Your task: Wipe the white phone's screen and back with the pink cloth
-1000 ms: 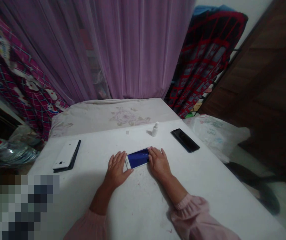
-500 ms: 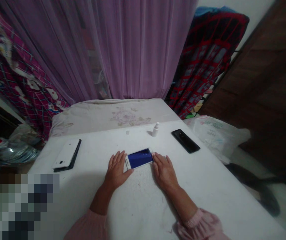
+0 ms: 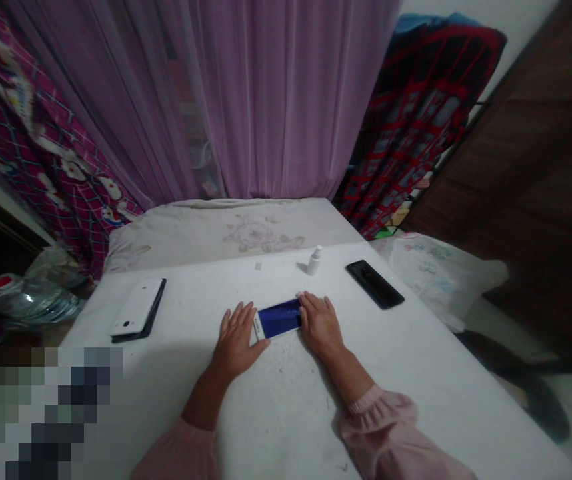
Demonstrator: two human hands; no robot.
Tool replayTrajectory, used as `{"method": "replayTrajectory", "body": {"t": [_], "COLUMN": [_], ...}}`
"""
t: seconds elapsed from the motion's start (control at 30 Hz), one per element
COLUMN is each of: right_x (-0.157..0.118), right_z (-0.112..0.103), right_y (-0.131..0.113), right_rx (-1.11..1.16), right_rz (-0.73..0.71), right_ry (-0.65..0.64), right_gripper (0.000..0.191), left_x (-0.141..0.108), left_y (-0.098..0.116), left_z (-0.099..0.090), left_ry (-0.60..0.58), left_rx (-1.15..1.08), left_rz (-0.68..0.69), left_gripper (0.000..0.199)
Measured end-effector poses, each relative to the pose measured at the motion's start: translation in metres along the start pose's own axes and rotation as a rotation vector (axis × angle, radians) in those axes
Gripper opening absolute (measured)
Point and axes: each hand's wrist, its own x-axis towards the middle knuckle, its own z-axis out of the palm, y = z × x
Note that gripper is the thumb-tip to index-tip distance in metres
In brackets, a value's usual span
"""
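Observation:
A slim white-framed smartphone point(image 3: 277, 319) with a lit blue screen lies flat on the white-covered table point(image 3: 181, 300). My left hand point(image 3: 239, 331) rests at its left end, fingers spread, the thumb side against the phone. My right hand point(image 3: 319, 325) lies over the phone's right end and hides that corner. Both pink sleeves show at the wrists. Farther off lie a white phone point(image 3: 136, 308) on a dark case and a black phone point(image 3: 375, 284), face down. A small white dropper bottle point(image 3: 314, 261) stands near the far edge, beside a tiny white square point(image 3: 258, 265).
Behind the table lies a floral pillow point(image 3: 226, 235), with a purple curtain point(image 3: 266, 100) beyond. A white plastic bag point(image 3: 436, 273) sits past the right edge, and a plastic bottle point(image 3: 36, 307) sits past the left edge. A pixelated patch point(image 3: 41, 413) covers the lower left.
My right hand has slid left from just beside the phone's end to lying over it. The left hand and the phone have barely moved.

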Motion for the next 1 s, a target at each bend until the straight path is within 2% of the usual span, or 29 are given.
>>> {"method": "replayTrajectory", "body": {"t": [0.37,0.67,0.9,1.0], "right_x": [-0.041,-0.023,-0.025,-0.025], "right_z": [-0.011,-0.002,-0.003,-0.005], "right_y": [0.007,0.008,0.006,0.005], "right_rx": [-0.009,-0.022,-0.013,-0.004], "right_rz": [-0.065,-0.053,-0.038,-0.044], "right_ry": [0.052,0.03,0.029,0.034], "right_gripper": [0.042,0.042,0.043,0.042], "left_x": [-0.001,-0.001,-0.001,0.0], "left_y": [-0.001,-0.003,0.001,0.004], "left_z": [-0.002,0.001,-0.002,-0.004], "left_ry": [-0.008,0.003,0.007,0.001], "left_rx": [-0.001,0.003,0.006,0.007], "left_rz": [0.01,0.026,0.015,-0.001], "left_gripper": [0.065,0.065,0.073,0.069]}}
